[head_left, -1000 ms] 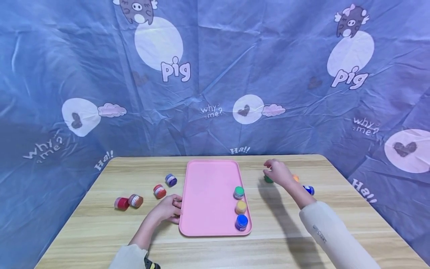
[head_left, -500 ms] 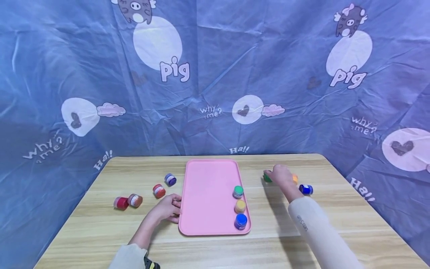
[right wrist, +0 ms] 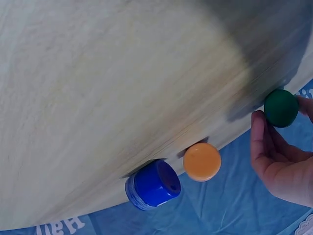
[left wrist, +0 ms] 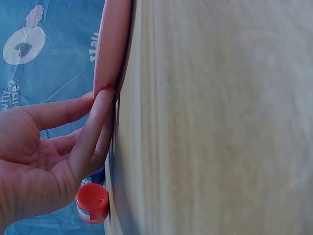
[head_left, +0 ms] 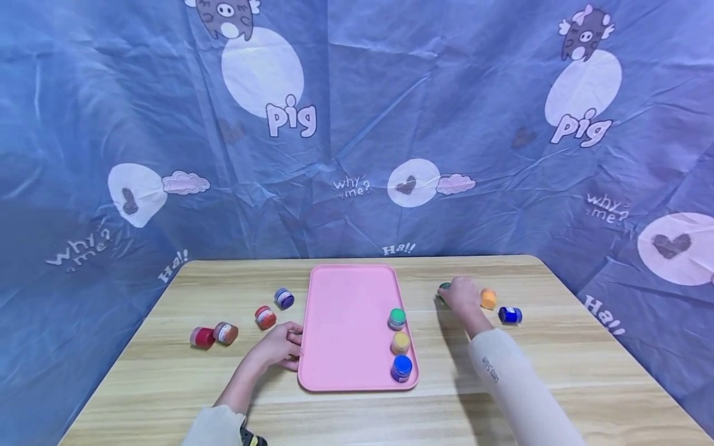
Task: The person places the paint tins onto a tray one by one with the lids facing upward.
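Dark green jar (right wrist: 281, 108): you have it in your right hand (head_left: 464, 296), pinched between thumb and fingers. The head view gives only a sliver of it beyond your knuckles; the right wrist view shows its round lid, with digits on both sides. Whether its base touches the worktop (head_left: 357, 416), you cannot tell.

Just right of that hand: orange jar (head_left: 488, 298), its lid facing the right wrist camera. Farther right and a little nearer you: dark blue jar (head_left: 510, 315), apparently on its side.

Well left of your right hand: pink tray (head_left: 346, 322). Only the head view shows what it carries, a column along its right edge: light green jar (head_left: 397, 319) farthest from you, yellow jar (head_left: 400, 342), blue jar (head_left: 401, 368) nearest.

Your left hand (head_left: 277, 347) is at the tray's left edge, fingers loosely extended. The left wrist view adds the contact, fingertips against rim and outer wall.

Left of and beyond that hand: red jar (head_left: 265, 317) and purple jar (head_left: 284, 298); the left wrist view has the purple one mostly hidden behind your hand. Farther left, in the head view alone: brown jar (head_left: 225, 333) and crimson jar (head_left: 202, 337), side by side.

Beyond both hands: blue printed cloth (head_left: 357, 210).
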Tool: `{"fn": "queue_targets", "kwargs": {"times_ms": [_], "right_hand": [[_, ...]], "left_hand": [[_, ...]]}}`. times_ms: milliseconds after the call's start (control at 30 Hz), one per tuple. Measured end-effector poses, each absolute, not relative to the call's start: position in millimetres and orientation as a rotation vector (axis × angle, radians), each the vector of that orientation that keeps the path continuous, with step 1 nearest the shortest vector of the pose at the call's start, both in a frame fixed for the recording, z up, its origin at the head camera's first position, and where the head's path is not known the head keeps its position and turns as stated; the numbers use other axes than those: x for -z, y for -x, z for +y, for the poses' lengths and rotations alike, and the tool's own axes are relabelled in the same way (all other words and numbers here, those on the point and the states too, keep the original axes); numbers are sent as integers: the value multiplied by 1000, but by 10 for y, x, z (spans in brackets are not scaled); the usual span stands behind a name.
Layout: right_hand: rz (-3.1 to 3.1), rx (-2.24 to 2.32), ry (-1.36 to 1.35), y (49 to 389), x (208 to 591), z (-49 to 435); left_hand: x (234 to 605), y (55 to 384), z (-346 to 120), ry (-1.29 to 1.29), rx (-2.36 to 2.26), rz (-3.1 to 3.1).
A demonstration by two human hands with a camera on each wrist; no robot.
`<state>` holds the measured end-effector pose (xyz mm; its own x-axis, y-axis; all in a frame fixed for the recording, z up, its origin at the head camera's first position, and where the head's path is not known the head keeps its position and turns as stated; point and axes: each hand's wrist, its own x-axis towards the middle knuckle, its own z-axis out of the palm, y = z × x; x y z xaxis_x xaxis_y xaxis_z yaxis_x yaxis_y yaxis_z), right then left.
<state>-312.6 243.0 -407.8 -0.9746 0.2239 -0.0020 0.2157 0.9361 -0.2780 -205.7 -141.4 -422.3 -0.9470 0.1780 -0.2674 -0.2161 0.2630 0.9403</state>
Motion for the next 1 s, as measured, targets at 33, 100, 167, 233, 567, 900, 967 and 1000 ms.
{"fn": "queue_targets", "kwargs": {"times_ms": [33, 100, 167, 233, 567, 900, 967, 1000], "right_hand": [[-3063, -432, 344, 3124, 4082, 2429], [-3066, -426, 332, 3124, 4090, 2429], [-3071, -413, 300, 3127, 4093, 2430], [-3071, -402, 274, 3129, 4099, 2428], [-3037, -382, 206, 3140, 4136, 2439], [-3038, -393, 171, 3096, 4101, 2441], [-3036, -406, 160, 3081, 4081, 2432], [-3031, -414, 151, 3075, 4073, 2427]], "left_hand": [[4222, 2056, -1413, 33, -1732, 2217], [4222, 2056, -1414, 31, -1731, 2216], [4222, 2056, -1415, 33, -1731, 2218], [4220, 2054, -1415, 39, -1730, 2221], [4224, 2049, -1412, 41, -1741, 2214], [4243, 2034, -1421, 31, -1755, 2205], [4240, 2032, -1421, 35, -1751, 2211], [4239, 2032, -1421, 36, -1750, 2215]]}}
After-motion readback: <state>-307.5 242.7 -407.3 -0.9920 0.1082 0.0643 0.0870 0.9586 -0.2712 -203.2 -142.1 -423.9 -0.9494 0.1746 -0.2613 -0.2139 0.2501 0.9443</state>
